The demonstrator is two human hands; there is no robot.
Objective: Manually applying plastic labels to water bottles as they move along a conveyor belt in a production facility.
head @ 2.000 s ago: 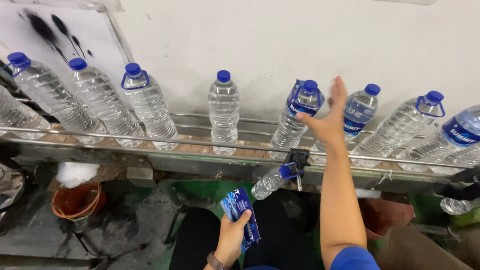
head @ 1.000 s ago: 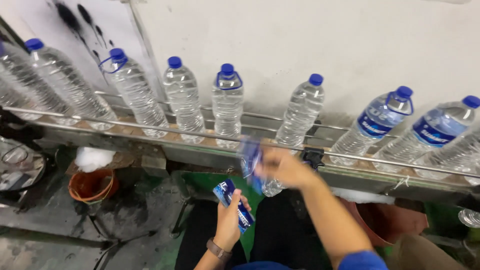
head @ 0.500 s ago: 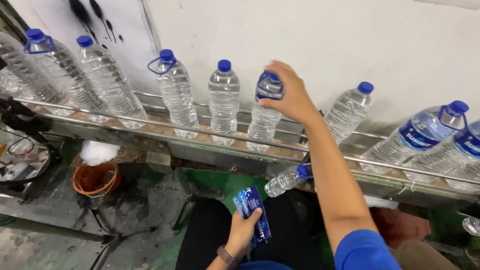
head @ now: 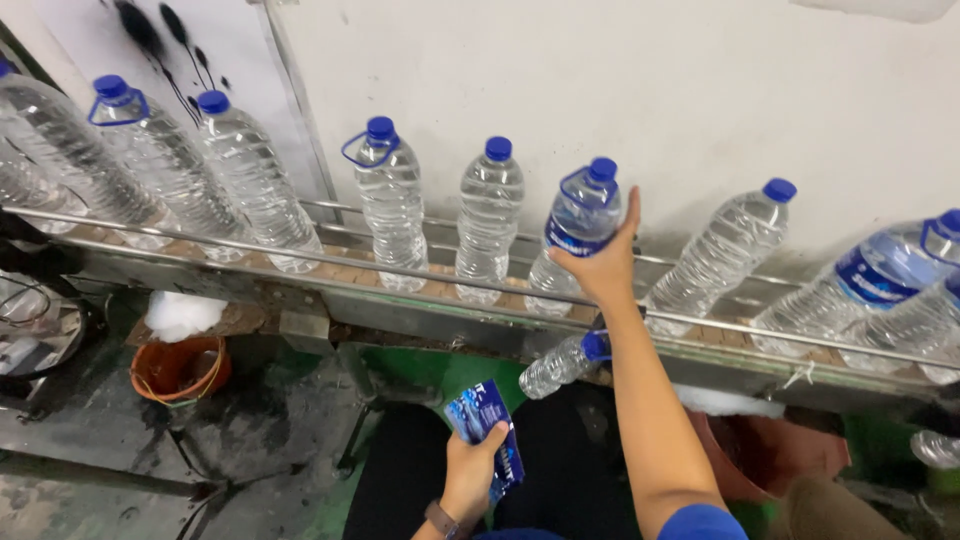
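The right hand (head: 600, 262) reaches up to a bottle (head: 578, 235) standing on the conveyor (head: 330, 268), just right of centre. Its palm and spread fingers press against the bottle's right side, over a dark blue label (head: 575, 240) wrapped round the upper body; the thumb lies across the lower edge of that label. The hand is open and cupped against the bottle rather than closed round it. The bottle sits at 11 o'clock from the hand, touching it, with its blue cap and carry loop above the fingertips.

The left hand (head: 470, 470) is low, at 7 o'clock from the right hand and well apart from it. It is closed on a stack of labels (head: 487, 432), flat blue rectangles with pale print, fanned upward at 12 o'clock from the fist.

At 9 o'clock from the held bottle stand two bare bottles (head: 490, 220), clear, with blue caps. At 3 o'clock stands another bare bottle (head: 720, 250), leaning right; beyond it, at the right edge, a labelled bottle (head: 870, 280) carries the same dark blue band. A small bottle (head: 560, 365) hangs under the rail, at 7 o'clock from the right hand. An orange bucket (head: 180, 368) sits on the floor at lower left.
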